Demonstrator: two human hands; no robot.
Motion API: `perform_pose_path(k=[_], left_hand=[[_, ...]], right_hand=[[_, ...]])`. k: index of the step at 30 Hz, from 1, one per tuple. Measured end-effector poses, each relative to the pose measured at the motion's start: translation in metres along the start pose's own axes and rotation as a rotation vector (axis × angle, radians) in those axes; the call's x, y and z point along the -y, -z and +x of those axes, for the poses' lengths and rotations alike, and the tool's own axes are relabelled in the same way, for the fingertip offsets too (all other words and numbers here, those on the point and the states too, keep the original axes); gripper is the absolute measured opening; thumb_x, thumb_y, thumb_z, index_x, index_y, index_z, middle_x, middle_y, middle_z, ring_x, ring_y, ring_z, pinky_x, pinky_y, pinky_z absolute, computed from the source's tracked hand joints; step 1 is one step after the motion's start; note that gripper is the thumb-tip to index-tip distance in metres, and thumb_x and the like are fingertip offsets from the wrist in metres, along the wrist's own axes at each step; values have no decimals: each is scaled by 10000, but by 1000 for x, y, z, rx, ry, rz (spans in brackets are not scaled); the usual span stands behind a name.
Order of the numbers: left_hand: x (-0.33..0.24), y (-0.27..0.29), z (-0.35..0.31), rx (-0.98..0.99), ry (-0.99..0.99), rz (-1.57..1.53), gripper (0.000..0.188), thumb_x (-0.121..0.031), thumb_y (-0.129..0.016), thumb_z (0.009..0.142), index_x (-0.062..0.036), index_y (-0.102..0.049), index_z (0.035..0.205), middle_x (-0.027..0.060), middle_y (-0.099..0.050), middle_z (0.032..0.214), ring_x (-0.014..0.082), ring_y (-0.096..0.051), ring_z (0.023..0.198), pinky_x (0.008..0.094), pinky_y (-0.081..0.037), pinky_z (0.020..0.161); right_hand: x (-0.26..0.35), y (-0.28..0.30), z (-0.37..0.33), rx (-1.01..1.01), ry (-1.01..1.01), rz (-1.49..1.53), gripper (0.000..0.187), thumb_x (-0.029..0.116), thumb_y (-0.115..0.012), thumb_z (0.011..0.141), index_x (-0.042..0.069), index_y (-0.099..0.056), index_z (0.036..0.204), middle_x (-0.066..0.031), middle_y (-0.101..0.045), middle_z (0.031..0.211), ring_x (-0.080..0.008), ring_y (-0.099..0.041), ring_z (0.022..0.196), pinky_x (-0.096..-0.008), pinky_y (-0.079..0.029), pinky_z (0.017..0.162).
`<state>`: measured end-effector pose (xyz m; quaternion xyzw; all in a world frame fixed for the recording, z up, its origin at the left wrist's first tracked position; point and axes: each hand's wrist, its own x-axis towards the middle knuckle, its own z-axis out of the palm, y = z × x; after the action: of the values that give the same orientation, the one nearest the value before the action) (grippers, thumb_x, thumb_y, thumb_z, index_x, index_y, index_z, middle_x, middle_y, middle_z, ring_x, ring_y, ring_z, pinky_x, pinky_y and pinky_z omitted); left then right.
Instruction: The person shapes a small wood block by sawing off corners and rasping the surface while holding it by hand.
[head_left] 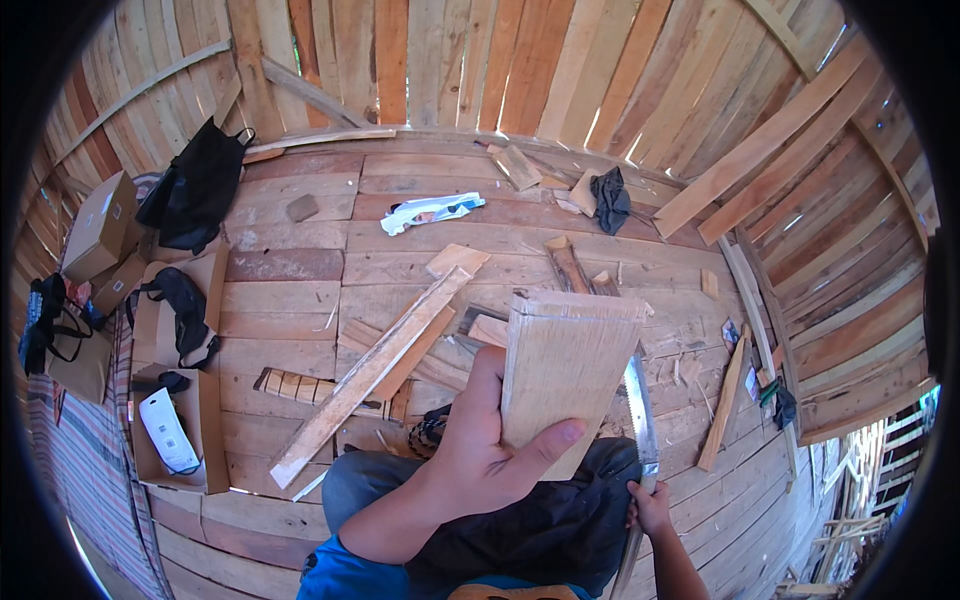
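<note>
My left hand is wrapped round a short, flat wooden board, raised above my lap and tilted upright. The thumb lies across the board's near face, and the other fingers are mostly hidden behind it. To the right, my right hand closes on the handle of a handsaw. Its pale metal blade points away from me past the board's right edge, and teeth show along the blade's left side. The board covers part of the view beyond it.
Planks and offcuts lie on the wooden floor ahead. An open cardboard box stands at left, near a black bag. A white plastic wrapper lies farther off. Long boards lean on the right wall.
</note>
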<state>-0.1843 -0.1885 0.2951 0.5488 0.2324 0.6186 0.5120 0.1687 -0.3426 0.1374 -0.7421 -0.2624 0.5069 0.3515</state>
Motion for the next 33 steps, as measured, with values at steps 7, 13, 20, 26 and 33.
perform_pose_path(k=[7, 13, 20, 26, 33], left_hand=[[1, -2, 0, -10, -6, 4, 423, -171, -681, 887, 11, -393, 1139, 147, -575, 1012, 192, -604, 925, 310, -483, 767], [17, 9, 11, 1, -430, 589, 384, -17, -737, 669, -71, -527, 986, 126, -573, 1002, 327, -610, 905, 360, -498, 823], [21, 8, 26, 174, -518, 922, 316, 8, -650, 677, -106, -559, 959, 106, -583, 1073, 291, -578, 1058, 444, -429, 995], [44, -7, 17, 368, -381, 978, 286, -15, -596, 719, -79, -560, 995, 104, -577, 1117, 274, -573, 1016, 417, -418, 939], [59, -11, 19, 365, -311, 830, 293, -54, -653, 714, -52, -550, 989, 130, -640, 1041, 330, -598, 935, 412, -459, 831]], right_hand=[[-6, 2, 2, 5, 26, -17, 370, 213, -658, 889, 71, -455, 614, -63, -458, 440, -185, -481, 314, -339, -446, 309], [-3, 0, -1, 7, 20, -2, 370, 202, -652, 894, 69, -458, 609, -63, -465, 445, -181, -486, 321, -335, -448, 316], [3, 1, -4, 5, -25, -10, 366, 187, -640, 906, 60, -475, 605, -57, -484, 461, -165, -503, 349, -324, -461, 345], [2, 1, -1, 14, -35, -9, 370, 206, -645, 908, 61, -478, 612, -50, -486, 468, -159, -500, 351, -324, -465, 353], [6, -2, -4, 20, -36, 7, 372, 204, -647, 910, 61, -476, 612, -48, -483, 466, -157, -497, 349, -323, -459, 348]])
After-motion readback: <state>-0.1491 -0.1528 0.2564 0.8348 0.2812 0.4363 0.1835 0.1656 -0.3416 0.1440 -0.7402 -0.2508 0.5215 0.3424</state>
